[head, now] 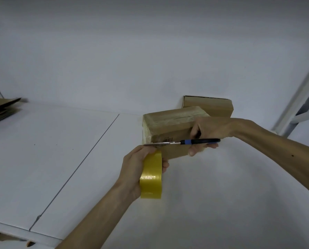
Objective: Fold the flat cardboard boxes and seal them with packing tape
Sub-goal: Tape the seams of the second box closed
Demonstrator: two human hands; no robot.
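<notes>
A folded cardboard box (168,126) with clear tape along its top and left end stands on the white table (60,159). My left hand (134,168) grips a yellow roll of packing tape (151,175) just below the box's front left corner. My right hand (211,130) holds scissors (200,141) with black and blue handles. Their blades (159,143) point left across the box's lower front edge, right above the roll. A second cardboard box (209,105) stands behind the first, against the wall.
A stack of flat cardboard boxes (0,108) lies at the table's far left edge. A seam (78,169) runs diagonally across the tabletop. A grey metal frame (301,97) rises at the right. The wall is close behind the boxes.
</notes>
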